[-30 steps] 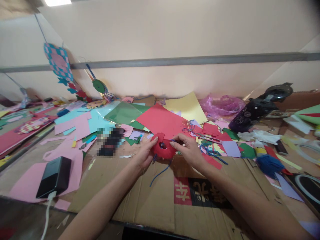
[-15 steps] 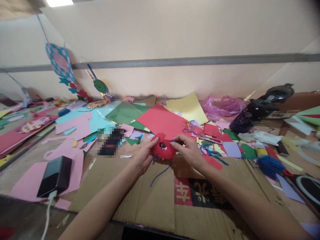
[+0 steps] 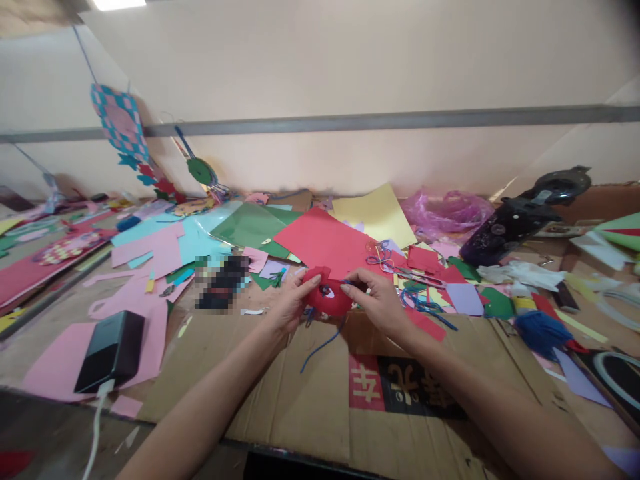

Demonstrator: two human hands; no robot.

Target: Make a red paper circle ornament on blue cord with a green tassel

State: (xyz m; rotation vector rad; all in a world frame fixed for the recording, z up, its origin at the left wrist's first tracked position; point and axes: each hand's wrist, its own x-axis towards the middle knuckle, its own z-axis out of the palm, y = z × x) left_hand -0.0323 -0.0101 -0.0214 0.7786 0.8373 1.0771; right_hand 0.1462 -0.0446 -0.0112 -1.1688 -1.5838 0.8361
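Note:
Over the cardboard sheet [image 3: 280, 393], my left hand [image 3: 290, 303] is closed on the left edge of a red paper craft piece [image 3: 336, 303], thumb on top. The piece is rounded, with a tab at its top and a small hole near its middle. My right hand [image 3: 375, 300] pinches at the upper right edge of the piece, where a bit of blue yarn shows at the fingertips. A loose tail of blue yarn [image 3: 323, 349] hangs from the underside over the cardboard. The right fingertips partly hide what they grip.
Red paper [image 3: 323, 240], yellow paper [image 3: 383, 213] and many scraps lie beyond my hands. Scissors [image 3: 423, 277] and tangled yarn [image 3: 425, 303] are to the right, near a dark bottle [image 3: 510, 227]. At left stands a black power bank [image 3: 110, 350] with a white cable.
The red piece has tipped slightly, so its hole looks smaller. Both hands keep nearly the same place and grip.

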